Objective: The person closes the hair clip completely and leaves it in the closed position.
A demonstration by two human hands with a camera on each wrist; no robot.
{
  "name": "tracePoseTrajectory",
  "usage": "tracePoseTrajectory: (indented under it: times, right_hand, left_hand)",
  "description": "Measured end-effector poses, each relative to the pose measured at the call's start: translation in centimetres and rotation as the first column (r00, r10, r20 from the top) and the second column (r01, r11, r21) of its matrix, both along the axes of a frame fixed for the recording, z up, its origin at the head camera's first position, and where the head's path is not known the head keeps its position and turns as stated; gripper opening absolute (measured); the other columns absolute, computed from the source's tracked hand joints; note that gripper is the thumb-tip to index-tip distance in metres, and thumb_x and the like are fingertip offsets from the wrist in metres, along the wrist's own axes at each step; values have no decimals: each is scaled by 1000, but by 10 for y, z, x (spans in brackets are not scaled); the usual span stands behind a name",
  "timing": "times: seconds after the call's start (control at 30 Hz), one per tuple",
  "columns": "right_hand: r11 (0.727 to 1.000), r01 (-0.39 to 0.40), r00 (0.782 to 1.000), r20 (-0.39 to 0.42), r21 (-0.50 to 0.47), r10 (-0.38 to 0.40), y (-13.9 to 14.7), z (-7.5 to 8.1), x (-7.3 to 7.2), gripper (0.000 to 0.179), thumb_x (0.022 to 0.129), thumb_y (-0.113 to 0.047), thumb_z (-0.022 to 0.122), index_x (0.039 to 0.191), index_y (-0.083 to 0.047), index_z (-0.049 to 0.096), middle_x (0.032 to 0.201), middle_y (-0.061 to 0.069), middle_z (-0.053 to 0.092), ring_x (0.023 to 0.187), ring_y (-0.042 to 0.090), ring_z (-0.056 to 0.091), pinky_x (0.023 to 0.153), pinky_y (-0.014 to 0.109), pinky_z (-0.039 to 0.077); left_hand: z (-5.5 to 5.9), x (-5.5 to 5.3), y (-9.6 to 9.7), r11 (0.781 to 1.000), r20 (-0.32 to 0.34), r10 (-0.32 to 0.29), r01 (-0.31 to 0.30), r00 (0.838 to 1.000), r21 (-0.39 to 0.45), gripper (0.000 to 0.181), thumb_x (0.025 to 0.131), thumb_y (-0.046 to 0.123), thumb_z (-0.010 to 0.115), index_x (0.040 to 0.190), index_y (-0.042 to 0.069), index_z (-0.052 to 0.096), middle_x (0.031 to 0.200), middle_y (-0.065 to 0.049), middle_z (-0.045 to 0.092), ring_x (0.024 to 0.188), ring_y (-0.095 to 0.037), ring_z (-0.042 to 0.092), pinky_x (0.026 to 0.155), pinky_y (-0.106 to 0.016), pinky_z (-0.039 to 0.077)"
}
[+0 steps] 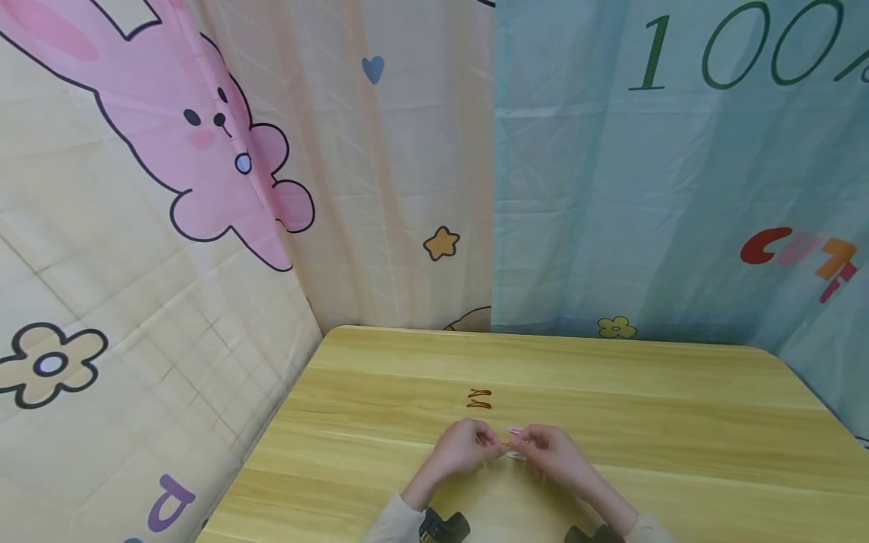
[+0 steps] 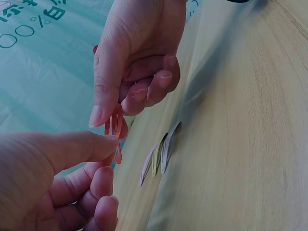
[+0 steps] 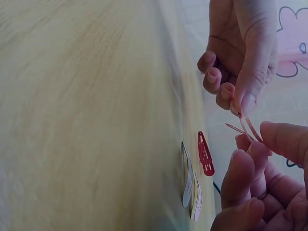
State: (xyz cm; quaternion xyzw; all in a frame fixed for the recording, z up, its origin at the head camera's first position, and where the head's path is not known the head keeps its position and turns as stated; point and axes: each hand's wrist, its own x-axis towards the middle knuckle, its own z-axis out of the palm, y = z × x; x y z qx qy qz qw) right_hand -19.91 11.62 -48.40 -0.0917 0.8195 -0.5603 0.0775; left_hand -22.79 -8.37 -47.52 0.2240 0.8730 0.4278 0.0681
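Observation:
Both hands pinch one orange-red snap hair clip (image 2: 115, 127) between thumb and fingertips, just above the table. My left hand (image 1: 467, 446) holds one end and my right hand (image 1: 553, 454) the other. In the right wrist view the clip's thin strips (image 3: 249, 129) stand apart from each other. Close by on the table lie a pink clip (image 2: 147, 166), a yellow clip (image 2: 155, 161) and a pale grey-white clip (image 2: 168, 149), side by side. The fingers partly cover the held clip.
Two orange-brown hair clips (image 1: 479, 392) lie one behind the other on the wooden table (image 1: 645, 407), beyond the hands. A red clip (image 3: 206, 154) shows in the right wrist view. Printed curtains (image 1: 400, 166) hang behind the table's far edge and along its left side.

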Motion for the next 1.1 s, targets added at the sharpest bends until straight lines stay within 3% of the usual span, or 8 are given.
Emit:
tracePoseTrajectory:
  times: [0.3,0.77,1.1]
  right_hand:
    - [999,7,999,-33,40,-6,2,-3,-3,25,93,-31,61,92,-6,66,60,5,54,50,15,50,44,25,42]
    - [999,18,998,-53,37,-16,2,-2,-1,24,93,-27,62,87,-3,65,57,5,52,47,14,48,41,23,37]
    - [999,26,999,-39,47,-24,3,3,1,29,94,-28,61,85,-1,65,55,1,50,46,10,41,40,21,29]
  left_hand:
    - [1,1,1,1000,-8,1,-1,1000,12,16,82,28,74,75,16,66,65,13,56,51,-5,49,46,-22,39]
    - [6,6,0,999,10,32,-32,999,39,20,82,31,74,73,16,65,66,10,56,54,-6,49,48,-23,40]
    - [6,6,0,998,37,24,-26,999,53,18,85,32,70,87,14,66,73,8,57,56,-7,51,50,-25,41]
